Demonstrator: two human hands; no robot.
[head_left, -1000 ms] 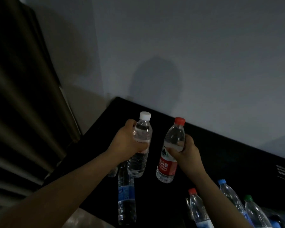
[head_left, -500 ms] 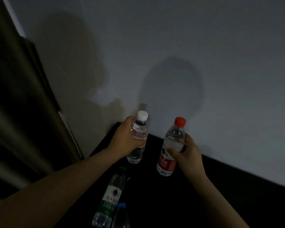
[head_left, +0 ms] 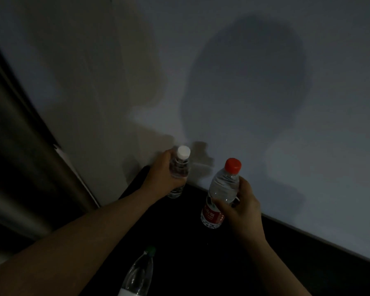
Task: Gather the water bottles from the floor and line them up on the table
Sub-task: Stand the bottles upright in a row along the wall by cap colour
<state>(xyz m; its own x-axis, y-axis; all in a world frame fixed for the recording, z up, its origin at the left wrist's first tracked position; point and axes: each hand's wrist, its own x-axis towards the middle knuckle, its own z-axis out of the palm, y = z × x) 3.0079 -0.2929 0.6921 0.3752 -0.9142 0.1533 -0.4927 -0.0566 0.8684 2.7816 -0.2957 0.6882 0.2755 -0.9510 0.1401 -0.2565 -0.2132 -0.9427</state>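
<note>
1. Dim room, black table set against a pale wall: within the last second the left hand has carried the white-capped bottle out to the table's far corner by the wall, fingers wrapped round its body
2. Alongside, the right hand has followed with the red-capped bottle, tilted, fingers and thumb curled round its middle, nearer the person than the first
3. Both bottles look about to be stood along the back edge, likely the start of the line; neither is released
4. Gloom hides whether the white-capped bottle's base touches the tabletop; a green-capped bottle lying in the foreground is cut off by the frame's lower edge; bottles seen earlier at right are out of shot; the red label is unreadable
</note>
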